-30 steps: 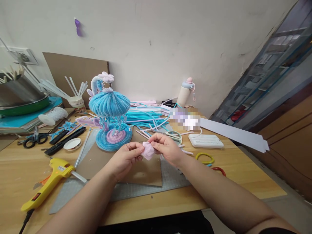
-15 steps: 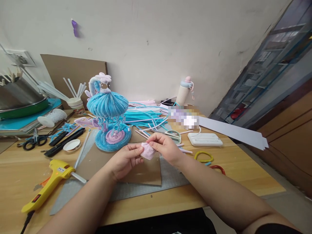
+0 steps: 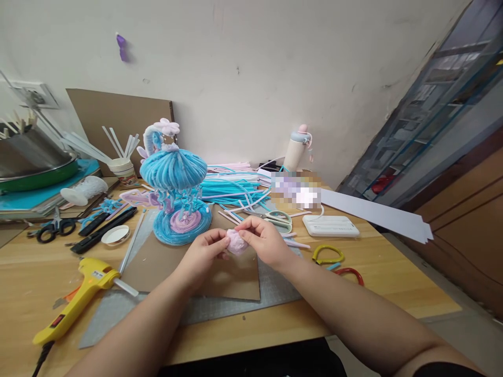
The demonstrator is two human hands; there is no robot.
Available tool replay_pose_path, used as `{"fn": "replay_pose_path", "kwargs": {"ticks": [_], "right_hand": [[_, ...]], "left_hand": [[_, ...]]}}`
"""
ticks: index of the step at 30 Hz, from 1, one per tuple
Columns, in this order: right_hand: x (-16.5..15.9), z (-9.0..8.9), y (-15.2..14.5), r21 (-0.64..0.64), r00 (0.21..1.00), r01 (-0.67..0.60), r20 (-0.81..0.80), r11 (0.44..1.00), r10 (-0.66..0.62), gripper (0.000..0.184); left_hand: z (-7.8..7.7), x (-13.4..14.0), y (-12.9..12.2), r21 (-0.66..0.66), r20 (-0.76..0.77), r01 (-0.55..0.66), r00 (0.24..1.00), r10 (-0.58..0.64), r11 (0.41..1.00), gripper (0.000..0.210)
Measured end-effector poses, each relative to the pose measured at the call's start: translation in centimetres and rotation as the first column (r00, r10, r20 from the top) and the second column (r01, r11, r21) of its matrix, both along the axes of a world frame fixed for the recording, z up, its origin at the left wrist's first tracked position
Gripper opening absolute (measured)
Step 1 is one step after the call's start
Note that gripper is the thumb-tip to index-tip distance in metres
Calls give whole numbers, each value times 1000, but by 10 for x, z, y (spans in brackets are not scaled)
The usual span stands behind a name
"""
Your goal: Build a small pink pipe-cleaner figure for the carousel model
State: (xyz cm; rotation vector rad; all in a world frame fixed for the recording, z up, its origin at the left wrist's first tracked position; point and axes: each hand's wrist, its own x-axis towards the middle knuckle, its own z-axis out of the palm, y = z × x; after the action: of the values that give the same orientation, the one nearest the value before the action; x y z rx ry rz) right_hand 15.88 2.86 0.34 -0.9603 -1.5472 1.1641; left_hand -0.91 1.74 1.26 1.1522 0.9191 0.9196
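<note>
Between my hands is a small pale pink fuzzy piece [image 3: 237, 244], rounded, seemingly of pipe cleaner. My left hand [image 3: 210, 250] pinches its left edge between thumb and fingers. On its upper right edge, my right hand [image 3: 264, 240] grips it in the same way. The piece is held above a brown cardboard sheet [image 3: 231, 277]. Behind my left hand stands a blue fuzzy jellyfish-shaped lamp model [image 3: 173, 170], with a pink flower on its curved top and a round blue and pink coiled base.
A yellow glue gun [image 3: 84, 293] lies at the left, near black scissors [image 3: 57, 226] and a spool [image 3: 84, 190]. Blue pipe cleaners [image 3: 231, 191] lie at the back. On the right are light-handled scissors [image 3: 280, 222], a white power bank [image 3: 330, 226] and yellow-and-red-handled pliers [image 3: 329, 254].
The pink piece has turned in my fingers and now looks rounder. My left fingers have curled in closer to it; both hands stay in nearly the same place.
</note>
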Motion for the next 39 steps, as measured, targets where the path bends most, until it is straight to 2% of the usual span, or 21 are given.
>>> {"fn": "replay_pose_path", "kwargs": {"ticks": [3, 8, 11, 13, 16, 19, 25, 30, 33, 36, 39], "right_hand": [[-2, -1, -3, 81, 999, 7, 48, 997, -11, 12], [1, 2, -4, 129, 996, 16, 83, 992, -26, 18], [9, 10, 0, 202, 965, 15, 254, 979, -67, 11], [13, 16, 1, 277, 927, -22, 366, 961, -84, 9], [16, 22, 1, 311, 918, -77, 392, 947, -54, 12], [15, 21, 0, 256, 935, -73, 355, 964, -23, 15], [12, 19, -3, 196, 956, -17, 290, 980, -42, 12], [8, 17, -1, 62, 983, -3, 185, 998, -9, 11], [6, 17, 0, -76, 997, -44, 62, 996, 49, 13], [6, 18, 1, -237, 987, -143, -102, 961, 122, 21], [10, 19, 2, -298, 970, -216, -176, 930, 169, 25]], "left_hand": [[-2, 3, -3, -81, 115, 25, 993, -16, 996, 21], [-5, 2, 0, 76, 28, -62, 998, 60, 995, 20], [-4, 0, 0, 158, -76, -106, 990, 119, 982, 23], [-3, -1, -1, 174, -99, -128, 984, 147, 976, 24], [-4, 0, 0, 120, -12, -111, 993, 113, 987, 23], [-5, 0, 1, 66, 66, -78, 995, 74, 995, 22], [-7, -1, 1, 122, -4, -130, 991, 131, 984, 23], [-10, 0, 0, 87, 60, -153, 987, 148, 984, 22], [-11, 2, 0, 67, 117, -158, 982, 150, 985, 21], [-11, 2, 0, 45, 178, -136, 976, 126, 990, 18], [-10, 2, 0, 20, 218, -104, 971, 98, 994, 16]]}}
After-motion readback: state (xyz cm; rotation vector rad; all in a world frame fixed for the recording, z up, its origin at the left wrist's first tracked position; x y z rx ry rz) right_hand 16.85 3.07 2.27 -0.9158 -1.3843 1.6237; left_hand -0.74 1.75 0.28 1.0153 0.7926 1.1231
